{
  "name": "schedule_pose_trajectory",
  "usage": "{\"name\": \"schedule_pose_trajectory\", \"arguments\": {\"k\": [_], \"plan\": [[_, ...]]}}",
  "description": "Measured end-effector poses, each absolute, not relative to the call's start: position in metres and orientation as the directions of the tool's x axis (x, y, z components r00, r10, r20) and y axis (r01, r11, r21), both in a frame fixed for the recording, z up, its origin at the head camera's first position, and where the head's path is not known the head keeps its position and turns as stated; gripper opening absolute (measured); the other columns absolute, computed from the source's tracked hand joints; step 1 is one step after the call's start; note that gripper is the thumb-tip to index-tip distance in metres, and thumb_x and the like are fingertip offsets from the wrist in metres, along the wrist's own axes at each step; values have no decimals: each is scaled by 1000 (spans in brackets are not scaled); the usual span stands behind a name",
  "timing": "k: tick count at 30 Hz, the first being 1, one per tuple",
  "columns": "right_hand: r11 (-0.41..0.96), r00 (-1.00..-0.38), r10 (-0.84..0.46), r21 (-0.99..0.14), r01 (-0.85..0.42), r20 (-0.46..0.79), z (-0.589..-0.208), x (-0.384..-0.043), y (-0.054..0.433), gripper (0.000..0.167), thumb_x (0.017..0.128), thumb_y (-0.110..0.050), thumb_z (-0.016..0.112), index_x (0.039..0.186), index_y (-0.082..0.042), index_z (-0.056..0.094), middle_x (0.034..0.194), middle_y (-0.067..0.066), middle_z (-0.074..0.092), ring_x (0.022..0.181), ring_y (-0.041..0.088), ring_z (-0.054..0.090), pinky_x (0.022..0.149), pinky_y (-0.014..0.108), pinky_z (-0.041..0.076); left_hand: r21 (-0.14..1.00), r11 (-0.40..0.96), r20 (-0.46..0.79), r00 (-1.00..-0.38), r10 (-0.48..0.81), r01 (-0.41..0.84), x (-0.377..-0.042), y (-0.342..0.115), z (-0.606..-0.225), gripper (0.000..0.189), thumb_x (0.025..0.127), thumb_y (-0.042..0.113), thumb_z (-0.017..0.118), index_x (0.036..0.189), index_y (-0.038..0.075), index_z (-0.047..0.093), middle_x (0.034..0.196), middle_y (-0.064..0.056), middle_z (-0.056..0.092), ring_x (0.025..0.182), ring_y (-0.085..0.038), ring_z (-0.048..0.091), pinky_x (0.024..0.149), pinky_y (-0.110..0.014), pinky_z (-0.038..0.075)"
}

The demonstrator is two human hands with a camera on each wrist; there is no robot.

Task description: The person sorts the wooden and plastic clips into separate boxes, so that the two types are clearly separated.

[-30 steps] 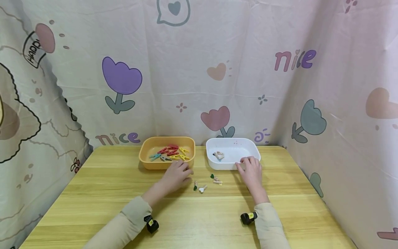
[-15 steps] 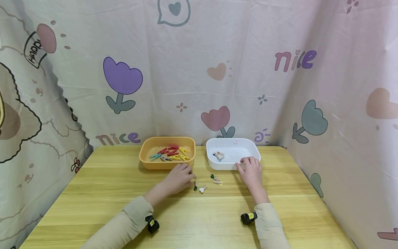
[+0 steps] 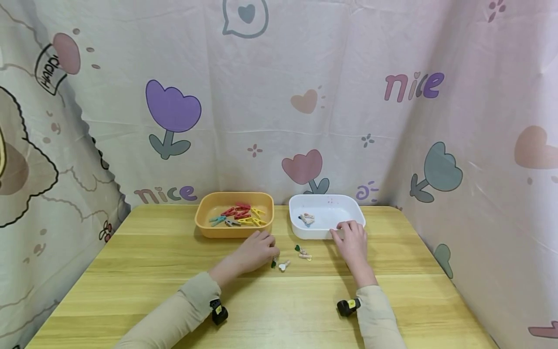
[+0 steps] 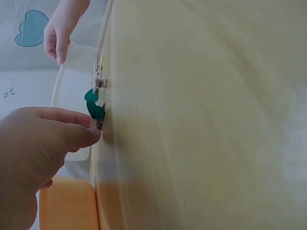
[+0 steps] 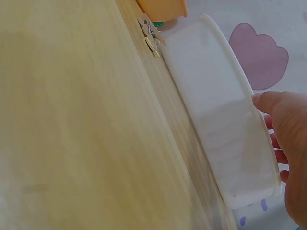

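My left hand (image 3: 255, 252) is over the table in front of the orange bin. Its thumb and forefinger pinch the wooden end of a small clothespin with a green heart (image 4: 97, 111), low at the tabletop. Just right of it lies a clothespin with a white heart (image 3: 283, 266). Farther back are another green-heart clothespin (image 3: 298, 248) and one with a yellow tip (image 3: 305, 256). My right hand (image 3: 353, 245) holds the front rim of the white bin (image 3: 314, 234), thumb at the rim and fingers curled over it.
In the orange bin (image 3: 218, 232) lie several plastic clothespins, red, yellow, blue and grey. A few wooden clothespins (image 3: 306, 219) sit at the left inside the white bin. Behind both bins hangs a printed curtain (image 3: 248, 169). Black wrist cameras sit at both cuffs.
My left hand has moved right, from the orange bin's front to the green-heart clothespin, and its fingers have closed on it. My right hand has stayed at the white bin's rim.
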State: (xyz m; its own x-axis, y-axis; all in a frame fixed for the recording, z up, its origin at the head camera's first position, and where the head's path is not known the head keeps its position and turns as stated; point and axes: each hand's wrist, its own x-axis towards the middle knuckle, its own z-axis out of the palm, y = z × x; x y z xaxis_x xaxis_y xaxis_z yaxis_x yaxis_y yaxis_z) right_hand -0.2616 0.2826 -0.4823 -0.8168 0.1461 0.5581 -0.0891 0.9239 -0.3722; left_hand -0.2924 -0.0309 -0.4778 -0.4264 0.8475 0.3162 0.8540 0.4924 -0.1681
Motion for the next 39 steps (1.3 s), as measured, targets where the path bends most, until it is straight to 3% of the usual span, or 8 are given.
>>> {"name": "schedule_pose_trajectory", "arguments": {"k": [19, 30, 39], "plan": [[920, -822, 147, -380, -90, 551, -483, -263, 283, 25, 88, -30, 70, 97, -7, 64, 104, 13, 58, 102, 34, 51, 94, 50, 37, -224, 493, 269, -433, 860, 841, -299, -24, -478, 9, 90, 33, 68, 95, 30, 74, 94, 7, 60, 88, -14, 45, 76, -27, 35], [921, -831, 148, -381, -81, 536, -481, -264, 284, 27, 89, -32, 69, 99, -7, 64, 105, 13, 58, 102, 34, 50, 95, 50, 36, -227, 489, 323, -409, 854, 842, -300, -23, -471, 7, 91, 25, 68, 95, 26, 74, 94, 4, 61, 89, -16, 48, 80, -31, 41], [919, -842, 156, -388, -68, 516, -481, -263, 284, 27, 90, -32, 68, 99, -8, 64, 105, 12, 58, 104, 34, 50, 97, 50, 36, -187, 506, 314, -437, 843, 842, -301, -16, -457, 10, 93, 21, 66, 98, 24, 74, 99, 4, 62, 95, -16, 51, 85, -32, 45]]}}
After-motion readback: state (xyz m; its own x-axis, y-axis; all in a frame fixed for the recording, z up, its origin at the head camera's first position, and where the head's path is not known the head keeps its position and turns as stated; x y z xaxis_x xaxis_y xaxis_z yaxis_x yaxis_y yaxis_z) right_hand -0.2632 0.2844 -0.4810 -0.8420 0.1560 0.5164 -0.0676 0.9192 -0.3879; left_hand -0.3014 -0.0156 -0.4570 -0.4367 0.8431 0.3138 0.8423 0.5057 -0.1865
